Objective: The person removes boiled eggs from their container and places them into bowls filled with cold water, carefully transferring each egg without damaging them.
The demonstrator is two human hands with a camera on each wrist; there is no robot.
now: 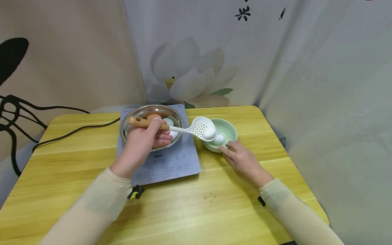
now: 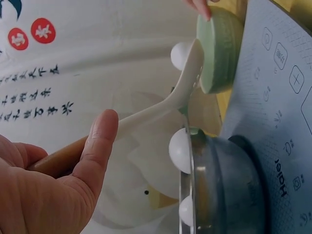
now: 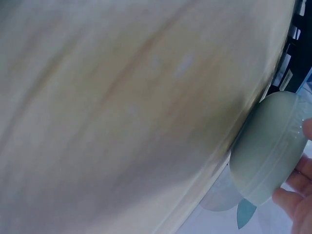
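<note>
My left hand [image 1: 142,139] grips the wooden handle of a white slotted spoon [image 1: 182,129]. A white egg [image 1: 209,133] lies in the perforated bowl of the spoon, over the left rim of a light green bowl [image 1: 231,126]. Another white egg [image 1: 219,139] is inside that green bowl. My right hand [image 1: 243,160] holds the bowl's near right rim, its fingertips [image 3: 286,200] against the rim and side in the right wrist view. Under the left hand, a steel pot [image 1: 124,126] contains a brown egg [image 1: 154,117] and white eggs [image 2: 181,151]; the hand partly hides them.
The pot stands on a grey Haier induction cooker [image 1: 190,160]. A black cable [image 1: 76,130] runs left from it across the wooden table [image 1: 171,211]. Small wet drops [image 1: 210,196] lie near the front. A printed curtain [image 1: 196,51] hangs behind; a black stand [image 1: 13,112] is far left.
</note>
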